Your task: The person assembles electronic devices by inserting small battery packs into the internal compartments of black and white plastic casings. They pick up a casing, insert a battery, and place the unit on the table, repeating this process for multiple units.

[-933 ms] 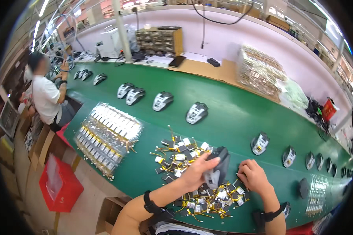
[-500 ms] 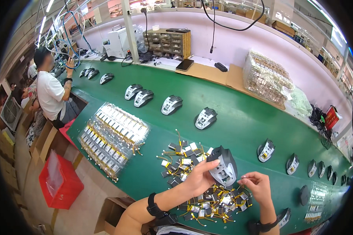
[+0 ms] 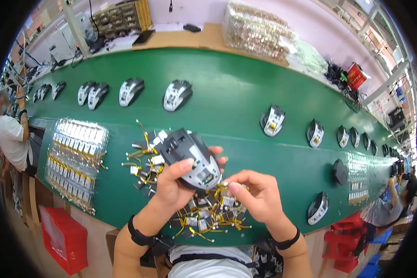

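Mouse shell held in the left hand, raised over the green worktop.
At far left, clear trays of battery cells lie flat; next, the left hand's fingers are closed around the shell, thumb on its upper face, above a loose heap of wired cells. Right hand is at the shell's lower end, thumb and forefinger nearly together; whether they grip anything cannot be told. Farther right rests a second shell.
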The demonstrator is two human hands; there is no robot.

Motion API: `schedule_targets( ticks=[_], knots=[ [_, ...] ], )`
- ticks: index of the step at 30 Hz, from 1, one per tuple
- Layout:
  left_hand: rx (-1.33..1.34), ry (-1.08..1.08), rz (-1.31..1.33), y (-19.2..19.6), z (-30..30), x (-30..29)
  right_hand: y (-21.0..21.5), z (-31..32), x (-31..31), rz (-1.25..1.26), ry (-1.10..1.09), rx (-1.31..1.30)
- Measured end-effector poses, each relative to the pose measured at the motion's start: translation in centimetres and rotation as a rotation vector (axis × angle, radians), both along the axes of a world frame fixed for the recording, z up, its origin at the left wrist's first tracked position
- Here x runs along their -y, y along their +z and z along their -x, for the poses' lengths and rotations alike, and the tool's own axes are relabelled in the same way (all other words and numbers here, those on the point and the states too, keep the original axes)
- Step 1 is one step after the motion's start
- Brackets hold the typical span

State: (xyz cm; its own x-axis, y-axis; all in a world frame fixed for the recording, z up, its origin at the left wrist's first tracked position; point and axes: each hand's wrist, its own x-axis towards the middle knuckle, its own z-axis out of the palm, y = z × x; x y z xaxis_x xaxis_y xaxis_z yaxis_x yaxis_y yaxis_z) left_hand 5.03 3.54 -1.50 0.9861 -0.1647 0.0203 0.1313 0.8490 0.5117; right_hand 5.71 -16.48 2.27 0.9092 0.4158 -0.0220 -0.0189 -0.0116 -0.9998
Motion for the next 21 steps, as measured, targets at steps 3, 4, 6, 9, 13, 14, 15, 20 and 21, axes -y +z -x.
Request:
schedule_targets(
  ticks=[3,4,6,9,13,14,15,20,21],
  knots=[
    [-0.002,0.006,-0.010,0.1,0.3,0.3,-0.9,0.1,-0.1,-0.013,-0.015,-0.057],
    [0.017,0.003,-0.024,0.3,0.3,0.2,-0.8,-0.1,-0.1,-0.031,-0.019,-0.095],
    [0.038,0.005,-0.042,0.4,0.5,0.4,-0.9,-0.1,0.0,-0.015,-0.011,-0.157],
    [0.062,0.025,-0.084,-0.1,0.6,0.5,-1.7,0.3,-0.4,-0.060,-0.020,-0.090],
    [0.020,0.040,-0.231,-0.2,0.6,0.7,-2.4,-0.2,-0.1,-0.035,-0.016,-0.135],
    [0.014,0.041,-0.231,-0.2,0.6,0.8,-2.3,-0.2,-0.1,-0.050,-0.022,-0.155],
    [0.022,0.025,-0.246,-0.1,0.6,0.9,-2.2,-0.2,0.0,-0.039,-0.037,-0.156],
    [0.055,-0.062,-0.297,-0.5,0.5,1.0,-3.6,-0.9,0.2,-0.081,-0.130,-0.168],
    [0.064,-0.069,-0.340,-0.3,0.7,1.1,-4.0,-1.2,0.3,-0.094,-0.126,-0.184]
  ],
)
